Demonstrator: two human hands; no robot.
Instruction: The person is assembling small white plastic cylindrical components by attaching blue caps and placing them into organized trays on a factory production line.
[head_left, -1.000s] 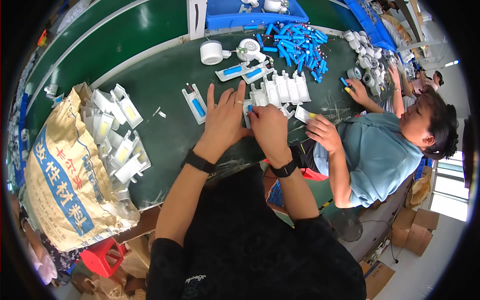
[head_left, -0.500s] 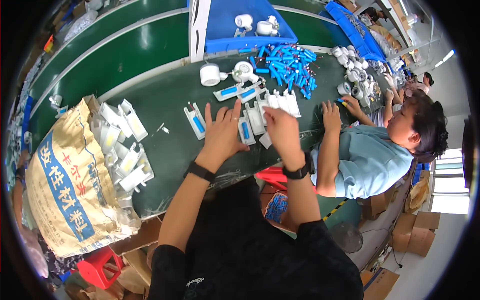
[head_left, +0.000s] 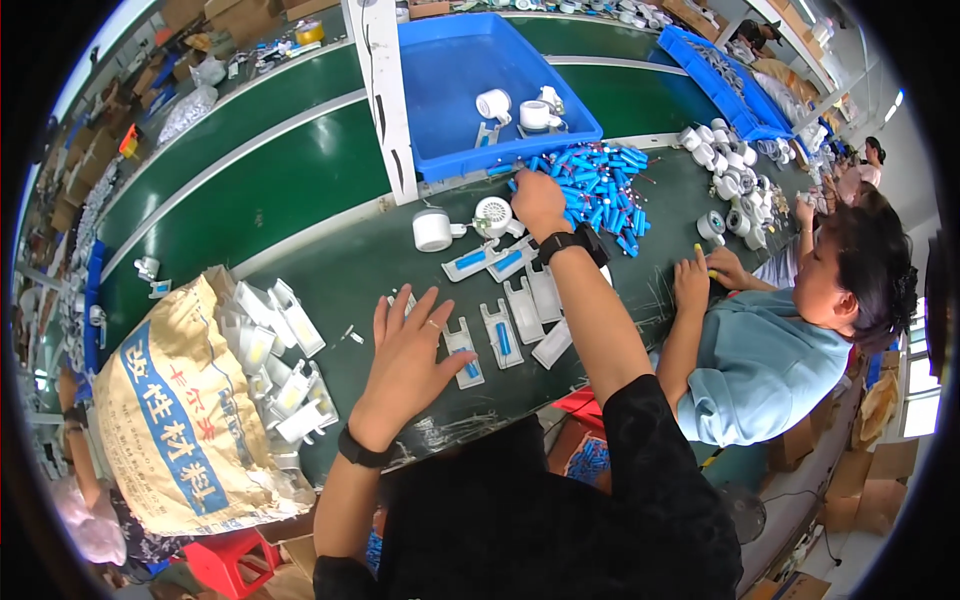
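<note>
My left hand (head_left: 408,365) is open, fingers spread, low over the table beside a white plastic housing (head_left: 461,340) with a blue battery cell in it. A second housing (head_left: 503,350), also holding a blue cell, lies just to its right. My right hand (head_left: 541,207) reaches to the near left edge of a heap of blue battery cells (head_left: 608,195). Its fingers are curled, and what they grip is hidden. Under my right forearm lie several housings without cells, one of them a white housing (head_left: 522,312). Two more cell-filled housings (head_left: 470,263) rest farther back.
Two round white fan-like units (head_left: 433,230) stand behind the housings. A blue tray (head_left: 480,80) lies beyond, next to a white post (head_left: 381,100). At left, a paper sack (head_left: 180,400) leans beside piled white housings (head_left: 290,400). A co-worker (head_left: 765,325) sits at right.
My right hand has gone from the row of white housings to the blue cell heap. My left hand has drawn leftward, off the cell-filled housings. The whole view has shifted.
</note>
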